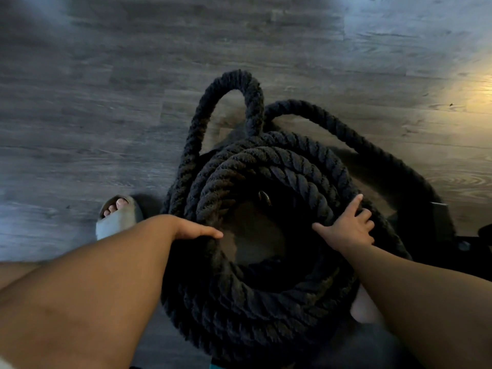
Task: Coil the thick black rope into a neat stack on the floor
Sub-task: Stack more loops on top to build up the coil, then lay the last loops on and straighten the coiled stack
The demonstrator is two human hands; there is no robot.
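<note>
Covering most of the view: grey wood-grain plank floor (106,102), blurred at the far edge, with a warm yellow light patch (479,94) at the right border.

Thick black rope (266,310) lies on the floor just in front of the person, centre to lower centre; several twisted turns stacked in a rough ring, bare floor visible through the middle hole; turns uneven, not flush.

Two lengths are outside the stack: a tall narrow loop (234,78) standing out from the far side of the coil, and a long strand (346,129) arcing from the far side down along the right.

Both bare forearms reach in from the bottom corners.

Left hand (191,229) on the left side of the coil, thumb laid straight across the top turn toward the hole; fingers hidden behind the rope, so cannot tell whether they wrap it.

Right hand (346,230) flat on the right side of the coil, fingers spread and straight, pressing on the top turns, gripping nothing.

Left of the coil, close to it: a foot in a grey open-toe slipper (117,222).

Right edge: a dark flat object (439,217), partly under the strand; too dim to identify.

Inside the ring, at the far inner wall: a small dark oval piece (264,198); nature unclear.
</note>
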